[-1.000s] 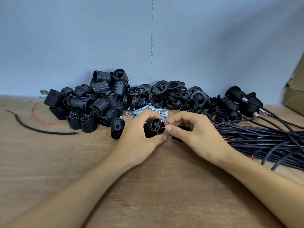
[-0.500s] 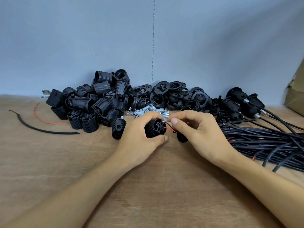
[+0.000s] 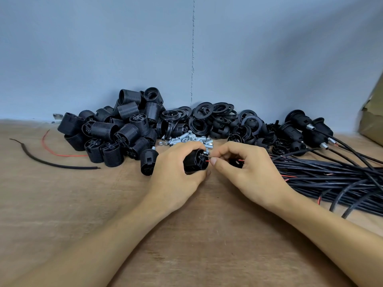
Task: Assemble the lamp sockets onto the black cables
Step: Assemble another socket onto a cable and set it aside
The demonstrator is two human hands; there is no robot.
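Update: right hand point(image 3: 246, 172) has closed back in, pinching the red wire point(image 3: 208, 160) at the terminal end. left hand point(image 3: 176, 175) grips the lamp socket point(image 3: 194, 163) mid-worktop point(image 3: 186, 235), just before the screws point(image 3: 186, 139). I judge the wire is going in again, not seated yet.

A single wide-angle view from a camera worn on my head. It faces forward and tilts down across the wooden table point(image 3: 51, 204) to the blue-grey wall point(image 3: 103, 48) behind it. My forearms point(image 3: 93, 249) enter at the bottom edge, and my left hand point(image 3: 174, 177) and right hand point(image 3: 250, 175) sit close, at frame centre.
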